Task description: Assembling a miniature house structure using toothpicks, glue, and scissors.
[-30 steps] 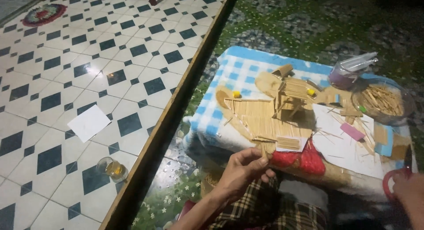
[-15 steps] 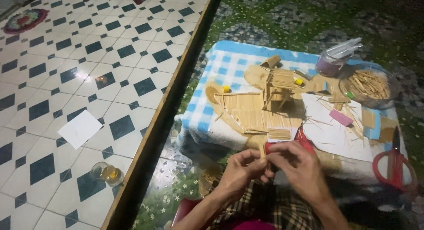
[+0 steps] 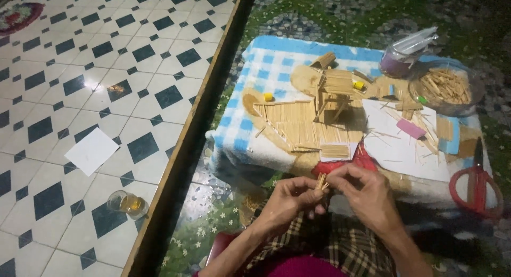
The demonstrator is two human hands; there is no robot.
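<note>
Two floors share the view: black-and-white tiles [image 3: 96, 69] on the left, and a green patterned mat [image 3: 330, 16] on the right, split by a dark wooden edge [image 3: 197, 133]. On the mat sits the worktop [image 3: 239, 144], low and draped in a blue-and-white checked cloth. Across its middle spreads a flat panel of pale wooden sticks [image 3: 298, 125], and standing up from it, a small stick-built frame [image 3: 332, 93]. To the right, white paper sheets [image 3: 404, 149] scattered with loose sticks, a clear bowl [image 3: 447, 88] full of more sticks, and a clear jar [image 3: 399, 56] behind it. Red-handled scissors [image 3: 475, 186] lie at the worktop's right end. Out on the tiles, a white sheet of paper [image 3: 91, 151] and a small glass of amber liquid [image 3: 125, 203].

Now down front: the left hand [image 3: 290, 202] and the right hand [image 3: 362, 194] are up close together, just before the worktop's near edge. Both pinch narrow on a little bundle of short sticks [image 3: 321, 182], fingertips meeting around it, sticks poking up between them over a plaid-clad lap.
</note>
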